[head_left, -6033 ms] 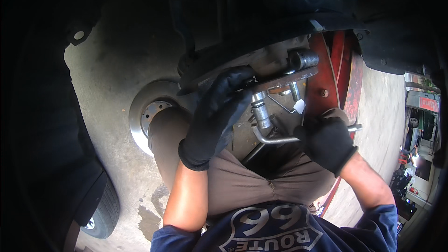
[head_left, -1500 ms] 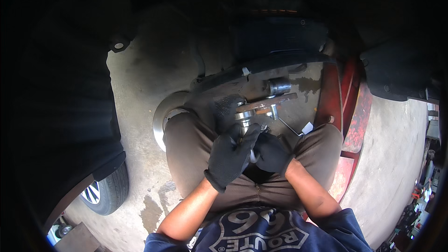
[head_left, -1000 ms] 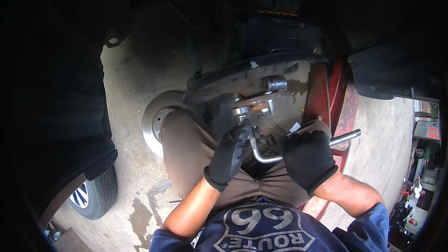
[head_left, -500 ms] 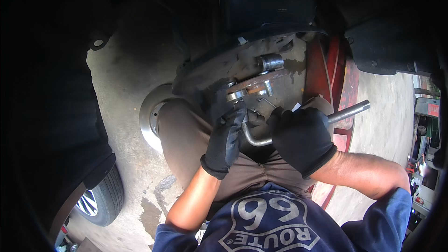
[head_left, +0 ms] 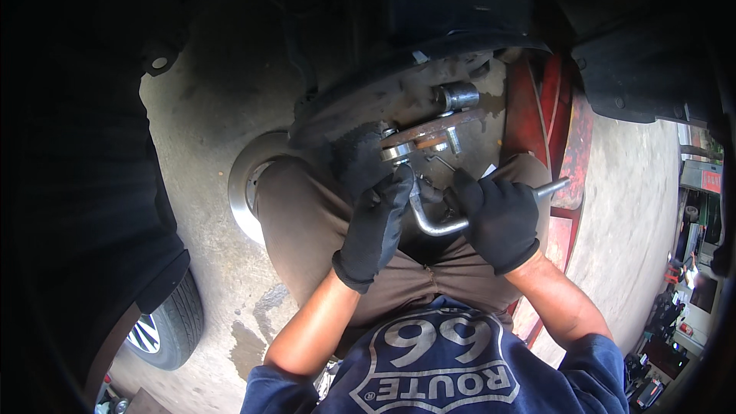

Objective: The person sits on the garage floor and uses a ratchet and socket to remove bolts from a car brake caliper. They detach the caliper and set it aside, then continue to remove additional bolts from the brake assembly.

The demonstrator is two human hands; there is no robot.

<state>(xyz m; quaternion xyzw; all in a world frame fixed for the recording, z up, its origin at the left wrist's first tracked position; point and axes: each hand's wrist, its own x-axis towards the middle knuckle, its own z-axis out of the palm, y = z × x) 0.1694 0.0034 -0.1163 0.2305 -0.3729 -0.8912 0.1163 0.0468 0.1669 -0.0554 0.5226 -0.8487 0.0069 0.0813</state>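
Note:
A bent steel lug wrench (head_left: 443,228) lies across my lap area, its handle pointing right. My right hand (head_left: 500,218), in a black glove, is wrapped round the handle. My gloved left hand (head_left: 381,218) is closed at the wrench's other end, just below a shiny round metal socket or nut (head_left: 397,153). That end meets the rusty wheel hub flange (head_left: 437,132), where bare studs (head_left: 454,141) stick out. A thin bent metal piece (head_left: 441,162) shows between my hands. The left fingertips partly hide the joint.
A brake disc (head_left: 244,193) lies on the concrete beside my left knee. A wheel (head_left: 178,331) stands at lower left. Red metal equipment (head_left: 529,115) rises close on the right. Dark car bodywork (head_left: 460,8) hangs overhead and along the left side.
My right elbow has come inward, and the right hand has turned with the wrench's handle, whose end now reaches less far right. My left hand keeps its place at the hub end.

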